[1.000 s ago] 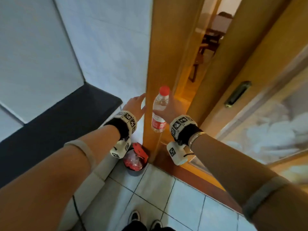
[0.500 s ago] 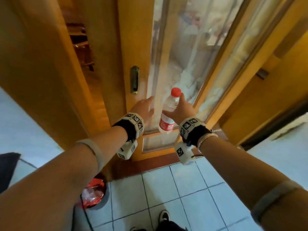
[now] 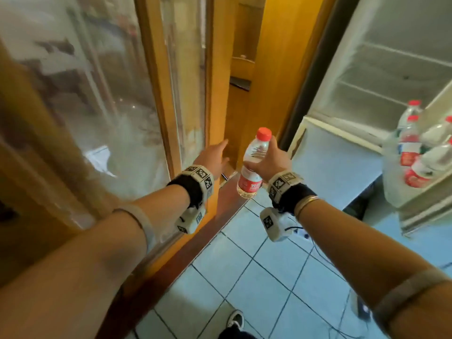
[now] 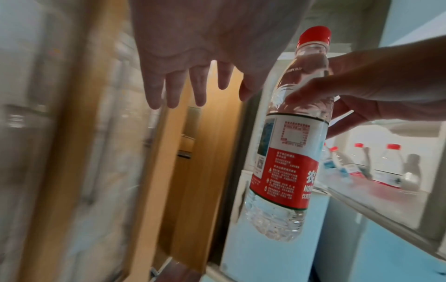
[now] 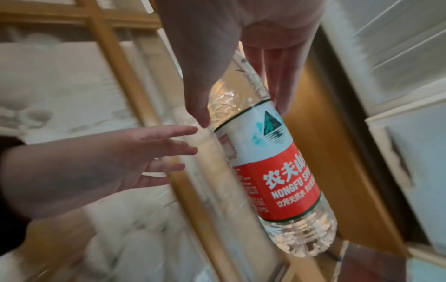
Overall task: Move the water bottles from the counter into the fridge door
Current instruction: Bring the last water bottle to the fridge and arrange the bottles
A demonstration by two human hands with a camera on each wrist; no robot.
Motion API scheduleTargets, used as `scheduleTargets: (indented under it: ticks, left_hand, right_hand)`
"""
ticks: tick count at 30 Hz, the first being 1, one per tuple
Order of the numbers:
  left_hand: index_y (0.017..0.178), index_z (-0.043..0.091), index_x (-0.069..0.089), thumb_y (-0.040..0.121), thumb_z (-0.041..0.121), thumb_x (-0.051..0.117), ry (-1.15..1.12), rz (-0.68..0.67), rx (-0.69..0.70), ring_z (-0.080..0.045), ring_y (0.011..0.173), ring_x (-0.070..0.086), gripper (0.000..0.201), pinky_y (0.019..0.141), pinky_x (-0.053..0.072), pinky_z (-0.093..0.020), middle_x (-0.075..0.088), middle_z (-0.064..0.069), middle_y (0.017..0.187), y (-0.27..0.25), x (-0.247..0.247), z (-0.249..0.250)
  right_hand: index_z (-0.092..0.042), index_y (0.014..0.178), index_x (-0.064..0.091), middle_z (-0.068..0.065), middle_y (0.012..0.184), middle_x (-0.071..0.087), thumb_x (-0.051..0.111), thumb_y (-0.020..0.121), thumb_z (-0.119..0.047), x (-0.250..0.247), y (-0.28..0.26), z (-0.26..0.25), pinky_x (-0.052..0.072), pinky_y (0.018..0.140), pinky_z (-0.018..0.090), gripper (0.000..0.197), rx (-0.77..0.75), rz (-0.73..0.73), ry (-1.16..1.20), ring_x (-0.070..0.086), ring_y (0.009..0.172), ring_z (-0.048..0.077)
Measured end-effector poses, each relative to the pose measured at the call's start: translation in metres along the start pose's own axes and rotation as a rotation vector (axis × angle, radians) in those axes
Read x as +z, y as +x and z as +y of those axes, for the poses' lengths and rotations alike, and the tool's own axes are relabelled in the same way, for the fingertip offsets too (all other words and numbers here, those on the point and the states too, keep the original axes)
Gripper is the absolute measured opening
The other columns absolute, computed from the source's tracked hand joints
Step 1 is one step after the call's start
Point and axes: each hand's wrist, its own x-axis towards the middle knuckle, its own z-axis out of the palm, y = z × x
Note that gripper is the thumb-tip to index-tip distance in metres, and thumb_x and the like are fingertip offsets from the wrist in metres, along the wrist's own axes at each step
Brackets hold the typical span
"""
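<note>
My right hand (image 3: 270,159) grips a clear water bottle (image 3: 253,167) with a red cap and a red and white label, upright at chest height; the same bottle (image 5: 270,171) fills the right wrist view and the bottle (image 4: 289,152) is also plain in the left wrist view. My left hand (image 3: 215,157) hovers just left of it, fingers straight and spread, holding nothing. At the right edge the open fridge door shelf (image 3: 415,199) holds several more red-capped bottles (image 3: 411,143). The fridge interior (image 3: 391,69) with its white shelves lies beyond.
A wooden sliding door with frosted glass (image 3: 97,106) stands to the left, its frame (image 3: 220,81) straight ahead. A closed lower fridge door (image 3: 335,162) sits right of the bottle. Pale floor tiles (image 3: 244,277) lie below, with cables (image 3: 305,241) trailing on them.
My view has swung right, from the dark counter past the wooden door to the open fridge. Both hands and the held bottle kept their places relative to each other.
</note>
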Motion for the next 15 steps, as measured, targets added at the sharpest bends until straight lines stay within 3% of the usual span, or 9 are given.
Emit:
scheduleTargets:
  ticks: [3, 6, 9, 13, 15]
  left_hand:
    - [0.148, 0.019, 0.023, 0.096, 0.024, 0.045, -0.006, -0.01, 0.085, -0.03, 0.126, 0.049, 0.056, 0.1, 0.042, -0.037, 0.045, -0.014, 0.142, 0.05, 0.022, 0.042]
    - [0.148, 0.021, 0.022, 0.096, 0.025, 0.046, -0.02, -0.049, 0.17, -0.027, 0.132, 0.043, 0.057, 0.104, 0.039, -0.037, 0.041, -0.011, 0.147, 0.091, 0.044, 0.084]
    - [0.147, 0.021, 0.024, 0.095, 0.025, 0.048, -0.048, -0.084, 0.257, -0.026, 0.135, 0.04, 0.057, 0.108, 0.036, -0.038, 0.04, -0.008, 0.148, 0.125, 0.062, 0.122]
    - [0.149, 0.019, 0.02, 0.096, 0.024, 0.045, -0.043, -0.219, 0.355, -0.029, 0.133, 0.04, 0.058, 0.109, 0.036, -0.039, 0.037, -0.012, 0.148, 0.165, 0.082, 0.169]
    - [0.149, 0.02, 0.018, 0.096, 0.025, 0.044, -0.029, -0.268, 0.407, -0.031, 0.132, 0.042, 0.059, 0.108, 0.037, -0.039, 0.038, -0.014, 0.147, 0.186, 0.093, 0.191]
  right_hand:
    - [-0.022, 0.137, 0.026, 0.01, 0.124, 0.06, 0.075, 0.074, -0.036, -0.033, 0.035, 0.035, 0.052, 0.086, 0.042, 0.081, 0.069, 0.069, 0.004, 0.061, 0.106, 0.032]
    - [-0.024, 0.133, 0.03, 0.011, 0.114, 0.063, 0.073, 0.074, -0.035, -0.067, 0.062, 0.072, 0.054, 0.085, 0.042, 0.074, 0.136, 0.147, 0.014, 0.063, 0.1, 0.032]
    - [-0.025, 0.118, 0.035, 0.007, 0.089, 0.061, 0.067, 0.073, -0.038, -0.097, 0.081, 0.107, 0.055, 0.08, 0.042, 0.056, 0.234, 0.219, -0.005, 0.063, 0.086, 0.031]
    - [-0.019, 0.113, 0.036, 0.01, 0.088, 0.062, 0.063, 0.075, -0.045, -0.129, 0.099, 0.145, 0.053, 0.077, 0.041, 0.053, 0.369, 0.311, -0.088, 0.061, 0.08, 0.032]
    - [-0.015, 0.109, 0.041, 0.01, 0.083, 0.064, 0.068, 0.07, -0.047, -0.14, 0.107, 0.162, 0.051, 0.067, 0.035, 0.057, 0.422, 0.34, -0.12, 0.061, 0.077, 0.031]
